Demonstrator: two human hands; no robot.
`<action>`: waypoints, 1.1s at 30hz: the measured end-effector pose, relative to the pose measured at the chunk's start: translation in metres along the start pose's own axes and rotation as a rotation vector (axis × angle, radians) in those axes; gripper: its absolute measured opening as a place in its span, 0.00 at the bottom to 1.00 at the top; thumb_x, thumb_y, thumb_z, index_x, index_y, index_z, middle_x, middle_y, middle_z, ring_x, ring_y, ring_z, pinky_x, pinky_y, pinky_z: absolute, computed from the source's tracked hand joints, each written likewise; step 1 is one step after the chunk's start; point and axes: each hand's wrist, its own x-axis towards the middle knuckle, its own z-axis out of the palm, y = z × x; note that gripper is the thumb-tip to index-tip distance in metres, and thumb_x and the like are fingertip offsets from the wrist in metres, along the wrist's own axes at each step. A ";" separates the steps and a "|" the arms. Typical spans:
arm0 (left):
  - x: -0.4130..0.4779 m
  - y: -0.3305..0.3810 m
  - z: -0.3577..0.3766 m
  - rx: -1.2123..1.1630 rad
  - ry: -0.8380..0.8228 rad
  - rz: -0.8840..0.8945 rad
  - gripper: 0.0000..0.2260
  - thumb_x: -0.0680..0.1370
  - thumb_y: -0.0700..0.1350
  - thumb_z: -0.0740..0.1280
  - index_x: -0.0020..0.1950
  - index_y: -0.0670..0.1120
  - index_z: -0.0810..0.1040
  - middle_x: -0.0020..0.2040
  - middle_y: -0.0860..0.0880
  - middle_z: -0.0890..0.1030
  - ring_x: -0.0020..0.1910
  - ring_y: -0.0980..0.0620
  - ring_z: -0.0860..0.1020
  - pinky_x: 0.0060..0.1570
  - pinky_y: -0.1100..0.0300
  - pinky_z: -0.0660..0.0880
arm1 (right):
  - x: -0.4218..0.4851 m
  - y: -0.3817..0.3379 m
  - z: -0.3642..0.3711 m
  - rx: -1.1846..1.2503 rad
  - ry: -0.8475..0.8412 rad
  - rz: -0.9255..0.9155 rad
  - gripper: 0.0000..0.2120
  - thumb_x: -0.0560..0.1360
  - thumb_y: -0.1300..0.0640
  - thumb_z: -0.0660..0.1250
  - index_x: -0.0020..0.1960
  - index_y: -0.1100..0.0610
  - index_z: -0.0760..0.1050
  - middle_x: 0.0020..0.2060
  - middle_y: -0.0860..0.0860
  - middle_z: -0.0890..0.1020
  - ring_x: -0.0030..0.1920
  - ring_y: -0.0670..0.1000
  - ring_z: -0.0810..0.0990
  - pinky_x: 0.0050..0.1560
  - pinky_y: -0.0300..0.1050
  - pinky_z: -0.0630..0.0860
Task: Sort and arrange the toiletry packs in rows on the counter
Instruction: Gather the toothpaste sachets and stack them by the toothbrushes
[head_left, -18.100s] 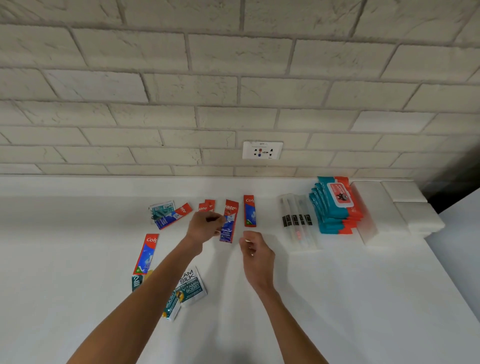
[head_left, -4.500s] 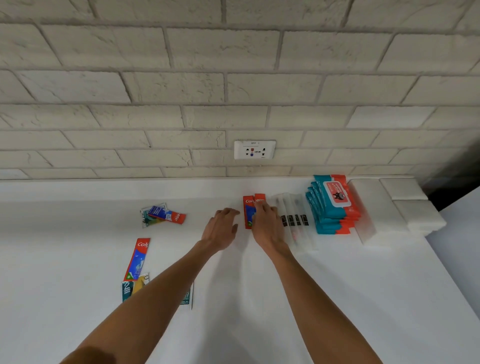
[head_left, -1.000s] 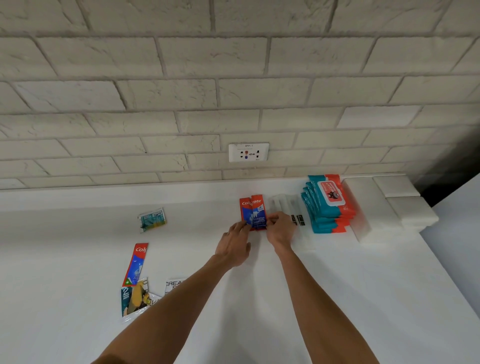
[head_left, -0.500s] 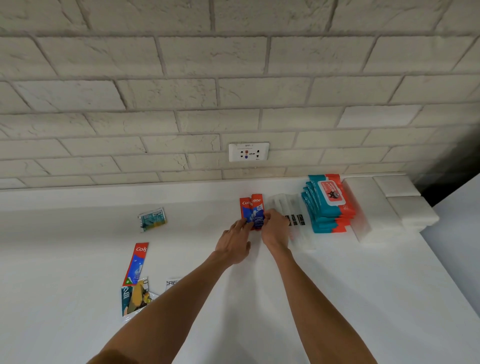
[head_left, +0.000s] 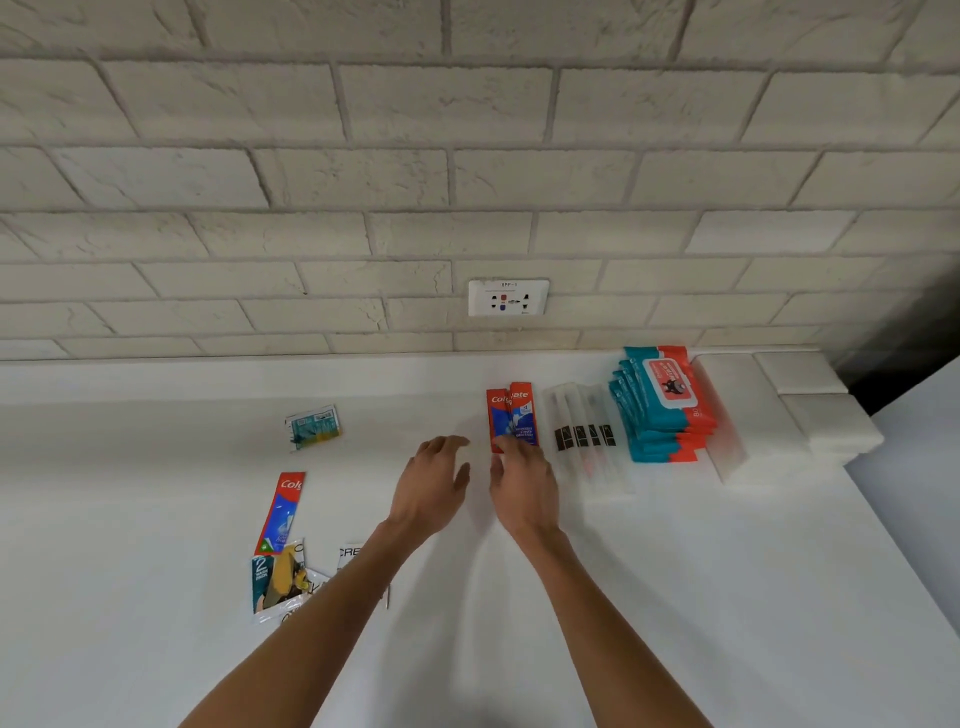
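Note:
A small stack of red and blue toothpaste packs (head_left: 511, 415) lies near the back of the white counter (head_left: 675, 571). My right hand (head_left: 522, 488) is just in front of it, fingertips at its near edge, fingers apart. My left hand (head_left: 431, 483) hovers to the left of the stack, open and holding nothing. Another toothpaste pack (head_left: 280, 512) lies alone at the left. Below it sits a teal and yellow sachet (head_left: 275, 579) and a white sachet (head_left: 350, 553), partly hidden by my left forearm. A small teal sachet (head_left: 313, 427) lies further back.
Clear toothbrush packs (head_left: 584, 436) lie right of the toothpaste stack, then a pile of teal and orange wipe packs (head_left: 662, 405) and white boxes (head_left: 795, 410). A wall socket (head_left: 508, 297) sits in the brick wall. The counter ends at the right.
Both hands have drawn back from the toothpaste stack toward me. My left hand has shifted left and spread its fingers. The stack stays in place.

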 end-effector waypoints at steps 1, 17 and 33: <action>-0.007 -0.008 -0.006 -0.005 0.031 -0.020 0.17 0.84 0.48 0.64 0.73 0.50 0.74 0.70 0.49 0.78 0.69 0.48 0.75 0.65 0.51 0.77 | -0.008 -0.003 0.005 -0.002 -0.005 -0.034 0.17 0.83 0.51 0.68 0.71 0.53 0.75 0.64 0.52 0.83 0.65 0.52 0.82 0.64 0.51 0.81; -0.076 -0.150 -0.063 0.063 0.190 -0.598 0.18 0.80 0.45 0.69 0.68 0.42 0.73 0.63 0.38 0.77 0.60 0.34 0.75 0.54 0.39 0.78 | -0.079 -0.014 0.059 -0.202 -0.105 -0.263 0.29 0.88 0.41 0.45 0.86 0.51 0.56 0.85 0.54 0.53 0.86 0.55 0.47 0.84 0.60 0.54; -0.062 -0.165 -0.069 -0.023 0.073 -0.672 0.22 0.75 0.40 0.76 0.66 0.37 0.75 0.58 0.35 0.81 0.58 0.35 0.78 0.56 0.43 0.76 | -0.079 -0.015 0.055 -0.185 -0.112 -0.245 0.28 0.88 0.42 0.49 0.85 0.51 0.59 0.85 0.53 0.56 0.86 0.54 0.50 0.83 0.59 0.56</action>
